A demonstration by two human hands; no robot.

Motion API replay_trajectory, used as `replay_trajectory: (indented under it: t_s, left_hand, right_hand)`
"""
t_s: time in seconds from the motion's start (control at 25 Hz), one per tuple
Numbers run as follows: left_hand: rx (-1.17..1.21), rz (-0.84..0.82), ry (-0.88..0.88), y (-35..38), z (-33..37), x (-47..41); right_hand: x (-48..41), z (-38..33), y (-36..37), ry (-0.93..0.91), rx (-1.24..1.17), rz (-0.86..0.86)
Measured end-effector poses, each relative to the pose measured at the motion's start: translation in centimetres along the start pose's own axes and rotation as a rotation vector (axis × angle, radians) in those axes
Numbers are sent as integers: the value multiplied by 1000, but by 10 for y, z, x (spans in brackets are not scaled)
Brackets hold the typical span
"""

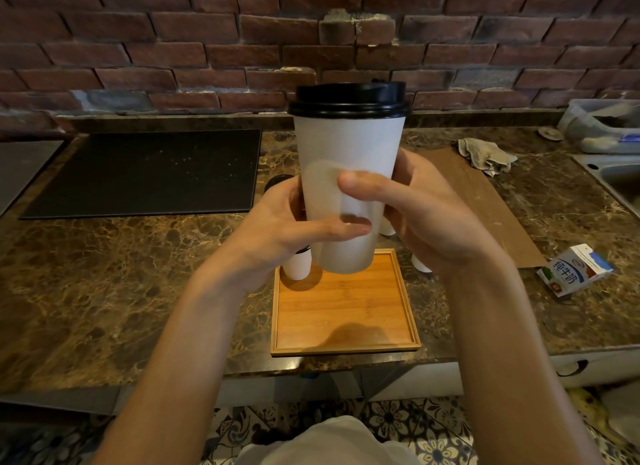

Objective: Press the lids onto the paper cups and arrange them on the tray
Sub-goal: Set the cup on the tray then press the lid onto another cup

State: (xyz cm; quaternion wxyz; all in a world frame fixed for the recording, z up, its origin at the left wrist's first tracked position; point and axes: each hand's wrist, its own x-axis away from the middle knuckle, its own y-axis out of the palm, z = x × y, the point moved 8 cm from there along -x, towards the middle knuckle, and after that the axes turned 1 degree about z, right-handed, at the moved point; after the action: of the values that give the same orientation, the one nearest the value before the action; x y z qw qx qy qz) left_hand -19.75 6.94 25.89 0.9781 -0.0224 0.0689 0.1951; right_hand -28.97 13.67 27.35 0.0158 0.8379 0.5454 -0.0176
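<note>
Both hands raised before the chest, left (277, 232) and right (429, 215) fingers curled inward, thumbs forward

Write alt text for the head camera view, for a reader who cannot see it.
Both hands, left hand and right hand, hold a white paper cup with a black lid above a wooden tray on a marble counter. A smaller lidded cup stands at the tray's far left corner.
</note>
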Motion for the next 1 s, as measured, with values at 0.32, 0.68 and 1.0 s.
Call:
replay_trajectory:
  t_s: [0.32, 0.68, 1.0]
  left_hand:
    - [-27, 98, 31, -5, 1, -2]
    - [-98, 266, 43, -13, -4, -6]
    - [-148, 249, 55, -12, -1, -6]
  right_hand:
    - [-1, -8, 1, -51, 99, 77]
    - [-1, -12, 0, -139, 254, 280]
    - [-1, -14, -3, -160, 203, 296]
